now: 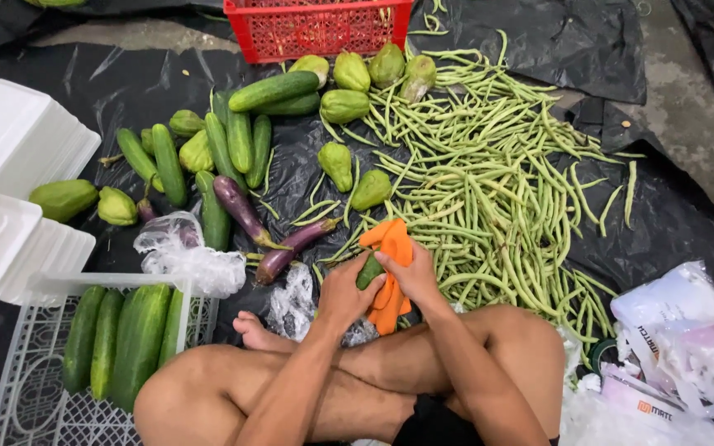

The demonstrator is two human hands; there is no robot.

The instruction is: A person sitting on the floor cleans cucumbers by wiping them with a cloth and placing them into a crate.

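Near the middle, above the crossed legs, the left hand (345, 291) and the right hand (411, 277) are both closed on a small bunch of orange carrots (390, 248) with 1 green vegetable (369, 271). I think a snug, even grip with both hands would keep the bunch together. At the near right lie crinkly white plastic bags (675, 330) with small orange marks, and at the far left is a stack of white foam trays (18, 140).

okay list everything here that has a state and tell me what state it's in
left hand: gripping the green vegetable
right hand: gripping the orange cloth
green vegetable: held, partly wrapped
orange cloth: folded around the vegetable
red crate: upright
white crate: open, holding cucumbers
long beans: loose, spread out
foam trays: stacked
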